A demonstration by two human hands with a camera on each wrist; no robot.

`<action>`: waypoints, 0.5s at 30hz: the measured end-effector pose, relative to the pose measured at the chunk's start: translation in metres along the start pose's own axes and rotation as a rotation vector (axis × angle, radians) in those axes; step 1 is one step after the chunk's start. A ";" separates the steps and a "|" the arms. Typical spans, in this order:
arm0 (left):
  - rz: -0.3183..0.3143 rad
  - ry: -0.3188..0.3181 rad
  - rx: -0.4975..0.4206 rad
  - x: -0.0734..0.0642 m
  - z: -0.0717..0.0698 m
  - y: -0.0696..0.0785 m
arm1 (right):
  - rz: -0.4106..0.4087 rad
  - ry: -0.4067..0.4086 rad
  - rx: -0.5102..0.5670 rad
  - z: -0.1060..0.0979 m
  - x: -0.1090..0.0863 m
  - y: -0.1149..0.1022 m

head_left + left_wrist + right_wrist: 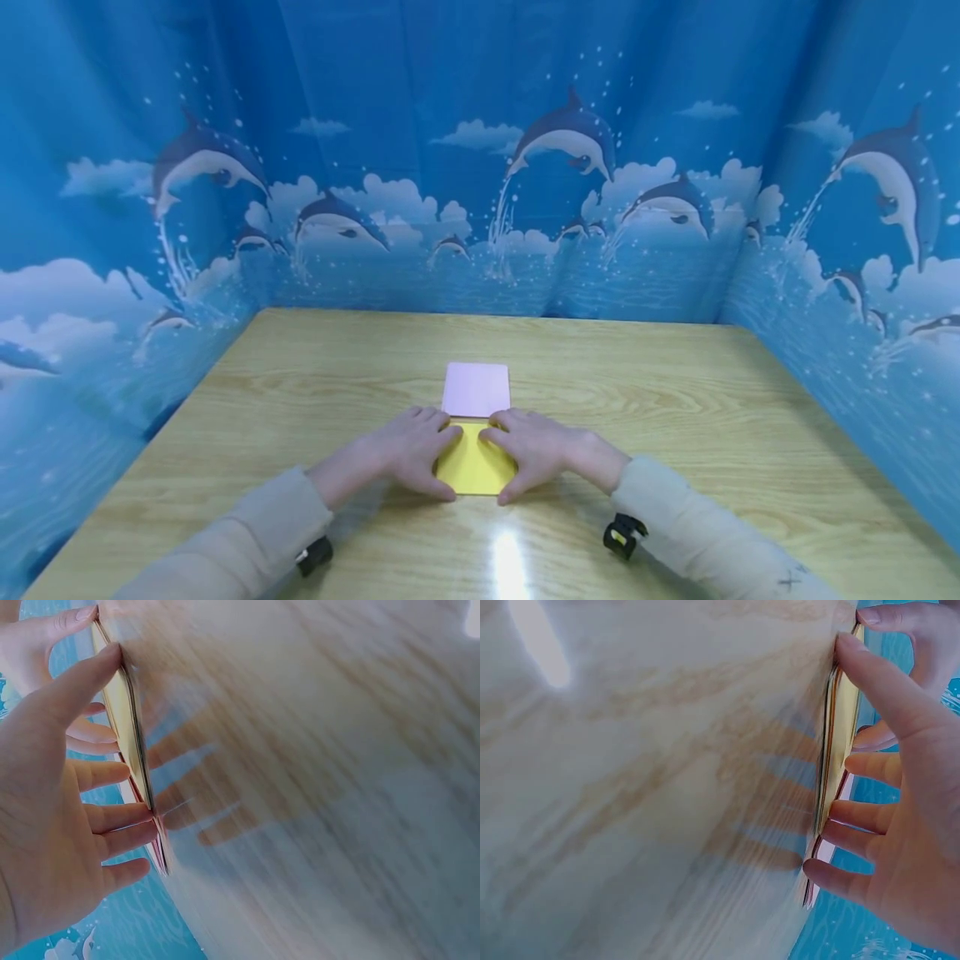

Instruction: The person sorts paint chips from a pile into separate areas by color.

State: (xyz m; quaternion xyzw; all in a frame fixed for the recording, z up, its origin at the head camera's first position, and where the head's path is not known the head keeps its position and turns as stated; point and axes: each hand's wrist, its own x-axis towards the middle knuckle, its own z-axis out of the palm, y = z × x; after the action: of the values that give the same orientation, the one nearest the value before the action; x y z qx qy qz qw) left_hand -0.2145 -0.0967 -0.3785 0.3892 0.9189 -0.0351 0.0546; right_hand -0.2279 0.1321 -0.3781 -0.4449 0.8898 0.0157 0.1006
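Note:
A yellow square (474, 471) lies flat on the wooden table, straight in front of me. My left hand (416, 450) touches its left side, thumb at the near edge, one fingertip on top and other fingers by the far corner. Mirroring it, my right hand (538, 450) touches the right side. In the left wrist view the fingers are fairly straight and spread, and the square (124, 712) shows several thin layers along its edge. Just beyond lies a pink square (476, 390), with fingertips of both hands near its near corners. What the squares are made of I cannot tell.
The wooden table (637, 375) has a glossy surface that reflects my hands and a bright light. Blue curtains (420, 92) printed with dolphins and clouds stand behind it and on both sides. A small black device (624, 535) sits at my right wrist, another (315, 556) at my left.

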 end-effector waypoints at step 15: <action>-0.061 0.009 -0.141 0.000 -0.003 -0.012 | 0.058 0.069 0.052 -0.008 -0.007 0.009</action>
State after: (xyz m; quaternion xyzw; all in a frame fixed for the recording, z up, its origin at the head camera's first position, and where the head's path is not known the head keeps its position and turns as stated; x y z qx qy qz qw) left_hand -0.2229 -0.1049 -0.3747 0.3564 0.9307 0.0299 0.0764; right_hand -0.2324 0.1417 -0.3695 -0.4163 0.9054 -0.0197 0.0809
